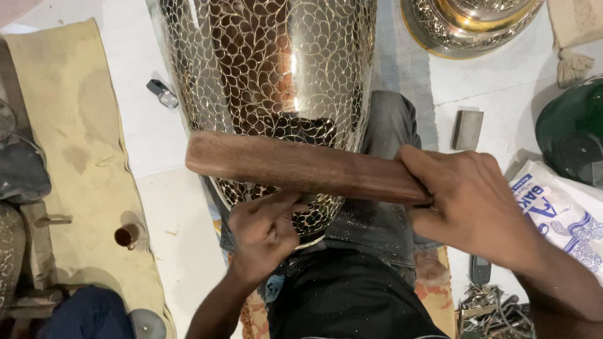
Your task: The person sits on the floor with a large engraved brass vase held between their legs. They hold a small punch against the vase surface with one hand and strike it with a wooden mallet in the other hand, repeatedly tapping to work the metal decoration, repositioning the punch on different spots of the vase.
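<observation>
While your right hand [471, 204] grips the wooden mallet [301, 166] over the engraved vessel [276, 69], your left hand [264, 229] pinches something tiny against it; looks mid-chasing, so steady that before striking.

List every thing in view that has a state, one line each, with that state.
Engraved metal vessel: lying across the lap, bright cut pattern over its surface.
Wooden stick: held level across the vessel.
Right hand: closed around the stick's end.
Left hand: fingers pinched together against the vessel, under the stick.
Small brown cup: upright on the mat.
Second metal vessel: standing apart, untouched.
</observation>
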Action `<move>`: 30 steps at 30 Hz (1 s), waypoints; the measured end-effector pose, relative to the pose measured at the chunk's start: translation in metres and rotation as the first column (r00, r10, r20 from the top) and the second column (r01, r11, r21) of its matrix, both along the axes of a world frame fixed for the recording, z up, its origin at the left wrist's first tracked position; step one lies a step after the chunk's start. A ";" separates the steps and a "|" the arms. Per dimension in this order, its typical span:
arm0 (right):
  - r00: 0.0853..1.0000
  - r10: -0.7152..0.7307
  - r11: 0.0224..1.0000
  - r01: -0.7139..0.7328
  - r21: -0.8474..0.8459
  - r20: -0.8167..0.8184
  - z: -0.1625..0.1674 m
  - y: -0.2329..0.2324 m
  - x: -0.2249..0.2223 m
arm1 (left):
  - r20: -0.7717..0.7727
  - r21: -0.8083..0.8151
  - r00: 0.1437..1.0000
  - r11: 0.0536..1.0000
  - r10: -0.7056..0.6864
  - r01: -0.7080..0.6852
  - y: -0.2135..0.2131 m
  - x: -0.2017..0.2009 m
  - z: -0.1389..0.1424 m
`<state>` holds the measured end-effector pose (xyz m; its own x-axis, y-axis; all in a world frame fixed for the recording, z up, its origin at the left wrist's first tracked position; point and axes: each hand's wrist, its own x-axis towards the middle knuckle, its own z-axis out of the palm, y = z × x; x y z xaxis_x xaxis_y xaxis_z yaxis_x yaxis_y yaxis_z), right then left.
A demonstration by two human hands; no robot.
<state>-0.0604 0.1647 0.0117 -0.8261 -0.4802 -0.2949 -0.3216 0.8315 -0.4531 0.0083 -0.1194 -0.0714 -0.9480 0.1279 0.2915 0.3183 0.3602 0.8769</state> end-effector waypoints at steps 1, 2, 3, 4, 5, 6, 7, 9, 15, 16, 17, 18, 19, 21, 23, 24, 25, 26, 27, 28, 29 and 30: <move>0.993 -0.093 0.990 0.099 -0.097 0.068 -0.002 -0.004 0.000 | -0.099 0.066 0.993 0.996 0.061 -0.055 0.001 0.000 -0.003; 0.973 -0.174 0.962 0.201 -0.186 0.152 -0.007 -0.008 0.002 | -0.186 0.135 0.974 0.985 0.130 -0.105 0.002 0.002 -0.006; 0.940 -0.245 0.915 0.305 -0.263 0.239 -0.015 -0.014 0.004 | -0.132 0.264 0.972 0.952 0.195 -0.156 0.002 0.003 -0.008; 0.936 -0.252 0.878 0.328 -0.348 0.247 -0.026 -0.020 0.007 | -0.073 0.386 0.964 0.899 0.254 -0.208 0.002 0.005 -0.009; 0.932 -0.254 0.834 0.345 -0.429 0.257 -0.040 -0.027 0.011 | -0.005 0.497 0.952 0.826 0.307 -0.264 0.003 0.007 -0.010; 0.930 -0.253 0.783 0.358 -0.509 0.266 -0.054 -0.032 0.016 | 0.006 0.517 0.953 0.815 0.302 -0.262 0.005 0.009 -0.011; 0.920 -0.264 0.761 0.383 -0.524 0.289 -0.064 -0.030 0.020 | 0.015 0.535 0.955 0.805 0.295 -0.257 0.008 0.010 -0.012; 0.894 -0.286 0.714 0.439 -0.545 0.345 -0.082 -0.030 0.029 | 0.091 0.517 0.946 0.797 0.310 -0.311 0.013 0.016 -0.011; 0.922 -0.298 0.801 0.382 -0.461 0.247 -0.072 -0.033 0.033 | 0.084 0.313 0.922 0.868 0.378 -0.384 0.013 0.024 -0.010; 0.935 -0.276 0.819 0.349 -0.455 0.220 -0.064 -0.037 0.030 | 0.032 0.291 0.922 0.879 0.386 -0.379 0.012 0.024 -0.010; 0.946 -0.259 0.835 0.321 -0.446 0.195 -0.054 -0.037 0.027 | -0.018 0.269 0.922 0.890 0.387 -0.369 0.012 0.024 -0.010; 0.956 -0.240 0.852 0.291 -0.434 0.169 -0.043 -0.038 0.024 | -0.031 0.223 0.916 0.897 0.399 -0.383 0.013 0.025 -0.011; 0.970 -0.198 0.885 0.238 -0.399 0.139 -0.034 -0.040 0.020 | -0.042 0.175 0.909 0.898 0.415 -0.403 0.013 0.027 -0.010; 0.992 -0.109 0.937 0.126 -0.325 0.069 -0.019 -0.042 0.010 | -0.066 0.103 0.901 0.901 0.430 -0.422 0.013 0.031 -0.013; 0.999 -0.019 0.970 0.009 -0.243 -0.037 -0.004 -0.044 0.002 | -0.070 0.045 0.902 0.905 0.425 -0.423 0.012 0.038 -0.019; 0.995 0.030 0.979 -0.047 -0.197 -0.091 0.003 -0.045 -0.003 | -0.098 0.074 0.880 0.886 0.464 -0.458 0.011 0.039 -0.025; 0.998 0.037 0.975 -0.045 -0.219 -0.042 0.009 -0.046 -0.006 | -0.123 0.103 0.856 0.865 0.502 -0.492 0.010 0.040 -0.032; 0.999 0.045 0.969 -0.041 -0.242 0.010 0.017 -0.048 -0.009 | -0.142 0.130 0.830 0.842 0.539 -0.524 0.009 0.042 -0.039; 0.997 0.055 0.964 -0.038 -0.264 0.058 0.024 -0.050 -0.013 | -0.164 0.104 0.844 0.860 0.510 -0.500 0.006 0.045 -0.044; 0.988 0.125 0.987 -0.114 -0.112 0.093 0.031 -0.052 -0.016 | -0.184 0.077 0.857 0.876 0.482 -0.476 0.002 0.048 -0.048; 0.973 0.185 0.981 -0.191 0.037 0.141 0.039 -0.054 -0.019 | -0.202 0.046 0.870 0.891 0.450 -0.451 -0.001 0.052 -0.051; 0.952 0.235 0.945 -0.270 0.184 0.194 0.045 -0.056 -0.022 | -0.158 -0.011 0.856 0.866 0.491 -0.499 -0.002 0.054 -0.054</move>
